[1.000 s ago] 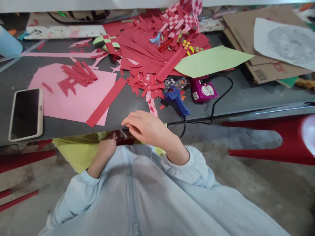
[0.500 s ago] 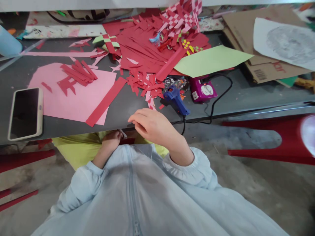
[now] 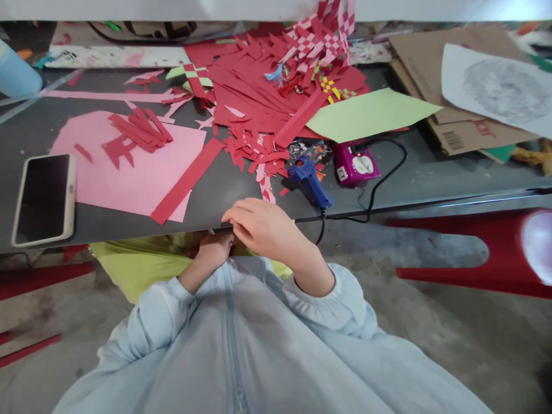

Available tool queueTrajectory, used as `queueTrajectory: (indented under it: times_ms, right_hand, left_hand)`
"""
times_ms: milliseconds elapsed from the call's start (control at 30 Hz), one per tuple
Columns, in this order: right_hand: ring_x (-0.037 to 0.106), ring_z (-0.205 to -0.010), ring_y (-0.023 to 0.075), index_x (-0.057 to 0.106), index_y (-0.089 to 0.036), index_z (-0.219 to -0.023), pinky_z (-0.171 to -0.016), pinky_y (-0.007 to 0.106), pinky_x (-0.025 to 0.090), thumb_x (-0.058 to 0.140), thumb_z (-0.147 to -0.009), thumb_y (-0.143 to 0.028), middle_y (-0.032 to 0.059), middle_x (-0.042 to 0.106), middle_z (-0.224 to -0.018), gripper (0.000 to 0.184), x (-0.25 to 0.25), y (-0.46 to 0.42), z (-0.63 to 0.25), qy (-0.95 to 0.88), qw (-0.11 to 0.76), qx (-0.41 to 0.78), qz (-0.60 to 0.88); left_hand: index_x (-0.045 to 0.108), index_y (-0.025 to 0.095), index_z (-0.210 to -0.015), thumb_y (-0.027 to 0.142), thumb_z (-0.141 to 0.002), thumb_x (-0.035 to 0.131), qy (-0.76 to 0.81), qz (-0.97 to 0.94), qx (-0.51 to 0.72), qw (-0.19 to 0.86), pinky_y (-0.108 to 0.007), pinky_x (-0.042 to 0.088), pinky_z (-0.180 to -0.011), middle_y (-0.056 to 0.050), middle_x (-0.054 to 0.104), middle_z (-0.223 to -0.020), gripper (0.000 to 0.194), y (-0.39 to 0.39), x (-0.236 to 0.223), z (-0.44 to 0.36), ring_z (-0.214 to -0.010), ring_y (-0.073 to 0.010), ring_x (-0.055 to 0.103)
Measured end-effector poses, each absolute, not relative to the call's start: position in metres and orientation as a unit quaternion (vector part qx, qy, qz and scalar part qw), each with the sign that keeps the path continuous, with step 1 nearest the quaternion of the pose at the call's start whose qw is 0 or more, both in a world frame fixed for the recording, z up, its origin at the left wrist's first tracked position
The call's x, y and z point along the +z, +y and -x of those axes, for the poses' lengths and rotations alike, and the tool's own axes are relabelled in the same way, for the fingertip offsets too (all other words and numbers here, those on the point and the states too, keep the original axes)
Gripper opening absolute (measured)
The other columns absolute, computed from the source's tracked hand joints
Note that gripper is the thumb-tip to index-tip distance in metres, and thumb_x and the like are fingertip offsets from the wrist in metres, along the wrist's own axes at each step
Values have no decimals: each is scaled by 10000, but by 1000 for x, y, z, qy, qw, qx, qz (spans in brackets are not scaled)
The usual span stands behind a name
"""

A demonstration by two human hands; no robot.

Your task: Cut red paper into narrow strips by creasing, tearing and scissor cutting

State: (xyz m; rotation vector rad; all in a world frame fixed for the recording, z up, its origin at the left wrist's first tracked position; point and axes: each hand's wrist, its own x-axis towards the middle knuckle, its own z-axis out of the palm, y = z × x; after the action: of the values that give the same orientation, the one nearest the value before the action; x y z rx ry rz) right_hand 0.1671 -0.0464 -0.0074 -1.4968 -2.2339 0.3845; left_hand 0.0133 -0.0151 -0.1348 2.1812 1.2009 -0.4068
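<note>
My right hand (image 3: 263, 229) rests at the near edge of the dark table (image 3: 215, 195), its fingers pressed together and bent down over the rim. My left hand (image 3: 213, 251) is just below the edge, curled closed, and its fingertips meet those of the right hand. What the fingers pinch is hidden. A yellow-green sheet (image 3: 138, 264) lies on my lap under the table. Close beyond my right hand are a blue glue gun (image 3: 308, 178) and small red-and-pink paper scraps (image 3: 265, 187).
A phone (image 3: 43, 198) lies at the left beside a pink sheet (image 3: 129, 172) and a long red strip (image 3: 187, 179). A heap of red strips (image 3: 259, 98), a green sheet (image 3: 371, 112), a purple corded device (image 3: 356, 167), cardboard (image 3: 457, 132) and a red stool (image 3: 466, 253) are nearby.
My left hand has moved up and right to meet my right hand at the table edge. The right hand has shifted only slightly. The camera has tilted a little.
</note>
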Motion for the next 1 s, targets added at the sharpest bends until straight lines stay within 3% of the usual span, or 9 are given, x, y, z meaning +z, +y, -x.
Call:
queueTrajectory:
  times_ms: [167,267,400,500,800,1000]
  right_hand:
    - [563,-794,192,689,-146,-981,-719,316,395,419,-931,-94,87,698,-876,280,-9,-42,-165,-806,208,136,538]
    - [580,-829,210,691,-142,-987,-737,331,405,412,-926,-92,96,707,-898,290,-11,-37,-163,-804,197,132,545]
    - [584,-853,220,689,-145,-1004,-764,347,411,410,-924,-92,99,714,-923,296,-13,-31,-159,-801,192,127,552]
    - [578,-858,220,686,-152,-1000,-782,350,411,396,-927,-86,99,709,-915,307,-14,-28,-155,-801,197,119,553]
    - [567,-843,225,688,-139,-992,-771,350,417,392,-943,-97,107,709,-920,303,-16,-24,-149,-810,197,112,540]
    - [559,-842,220,686,-153,-974,-772,348,414,395,-940,-95,101,704,-906,299,-17,-22,-145,-809,201,112,541]
  left_hand:
    - [637,217,-1235,287,-987,452,425,-841,-138,306,-372,512,-929,-110,701,-1230,318,-19,-112,-3,-1121,-270,663]
    - [711,215,-1115,304,-962,481,395,-843,-146,333,-368,539,-790,-95,759,-1069,291,-22,-90,5,-929,-274,718]
    - [686,275,-1208,304,-965,481,361,-851,-108,365,-310,523,-869,-29,745,-1177,319,-24,-56,22,-1038,-214,698]
    - [707,289,-1159,336,-972,478,377,-848,-38,371,-290,530,-796,3,766,-1105,299,-23,-35,38,-914,-186,716]
    - [711,225,-1090,366,-979,527,503,-843,173,76,-296,508,-811,-27,723,-896,257,-4,-16,70,-837,-186,666]
    - [657,207,-1173,479,-920,607,523,-837,164,-3,-411,461,-959,-90,670,-1038,375,12,-22,81,-1005,-277,597]
